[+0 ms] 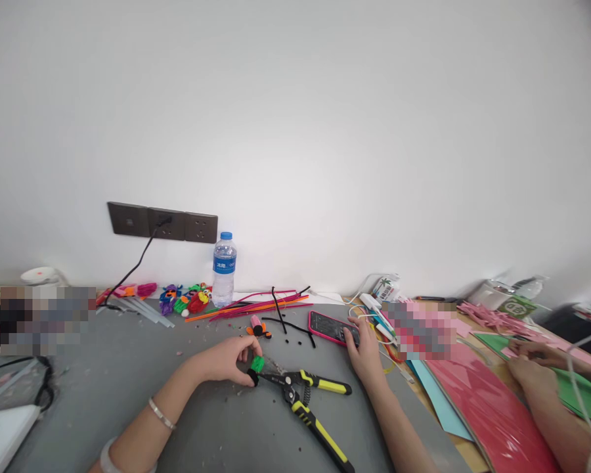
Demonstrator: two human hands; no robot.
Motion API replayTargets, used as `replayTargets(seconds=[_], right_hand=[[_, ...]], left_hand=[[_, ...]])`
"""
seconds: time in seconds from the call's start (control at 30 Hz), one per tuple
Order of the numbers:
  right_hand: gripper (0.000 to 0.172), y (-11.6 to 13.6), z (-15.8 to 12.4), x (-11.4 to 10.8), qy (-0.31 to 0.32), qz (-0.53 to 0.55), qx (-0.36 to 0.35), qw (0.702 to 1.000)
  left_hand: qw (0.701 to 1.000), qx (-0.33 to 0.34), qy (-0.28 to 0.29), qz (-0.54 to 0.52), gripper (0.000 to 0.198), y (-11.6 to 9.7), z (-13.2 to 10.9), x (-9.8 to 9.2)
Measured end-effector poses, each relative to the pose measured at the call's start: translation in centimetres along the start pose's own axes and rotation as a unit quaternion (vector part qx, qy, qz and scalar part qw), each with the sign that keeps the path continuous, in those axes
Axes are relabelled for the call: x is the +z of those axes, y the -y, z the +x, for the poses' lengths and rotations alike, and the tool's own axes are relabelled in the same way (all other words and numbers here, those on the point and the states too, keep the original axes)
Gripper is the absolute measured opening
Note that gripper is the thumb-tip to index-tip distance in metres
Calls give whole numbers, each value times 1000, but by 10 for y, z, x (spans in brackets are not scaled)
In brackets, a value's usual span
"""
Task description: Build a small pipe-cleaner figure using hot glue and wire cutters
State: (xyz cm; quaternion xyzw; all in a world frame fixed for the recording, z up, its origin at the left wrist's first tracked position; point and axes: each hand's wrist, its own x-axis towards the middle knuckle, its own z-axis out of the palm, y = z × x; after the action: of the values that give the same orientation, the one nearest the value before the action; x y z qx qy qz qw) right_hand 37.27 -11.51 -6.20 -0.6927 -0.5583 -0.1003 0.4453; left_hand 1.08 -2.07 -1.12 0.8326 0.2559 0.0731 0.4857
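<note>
My left hand (236,361) is closed in a pinch on a small fuzzy green and black pipe cleaner piece (258,363). The jaws of yellow and black pliers (295,387) lie right beside it, handles spread on the grey mat. My right hand (364,348) grips the right end of a smartphone (328,327) in a pink case, thumb over its dark screen. Between the hands, toward the wall, sits a small pink, black and orange pipe cleaner figure (259,327). Loose black pipe cleaners (278,309) lie near the phone.
A water bottle (224,269) stands by the wall, with colourful pipe cleaner figures (187,299) to its left and a pipe cleaner bundle (256,306) to its right. A power cable (140,259) hangs from the socket. On the right, another person's hands (534,368) rest over green sheets, beyond a red packet (487,401).
</note>
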Motion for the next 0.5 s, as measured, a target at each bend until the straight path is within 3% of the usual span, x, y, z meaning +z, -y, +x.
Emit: replayTargets(seconds=[0.3,0.5], right_hand=[[11,2,-3,-13,-86,62,75,991],[6,9,-2,-15,-88,84,67,990]], left_hand=[[1000,-4,4,8,47,0,0,0],[1000,-7,4,7,46,-2,-1,-1]])
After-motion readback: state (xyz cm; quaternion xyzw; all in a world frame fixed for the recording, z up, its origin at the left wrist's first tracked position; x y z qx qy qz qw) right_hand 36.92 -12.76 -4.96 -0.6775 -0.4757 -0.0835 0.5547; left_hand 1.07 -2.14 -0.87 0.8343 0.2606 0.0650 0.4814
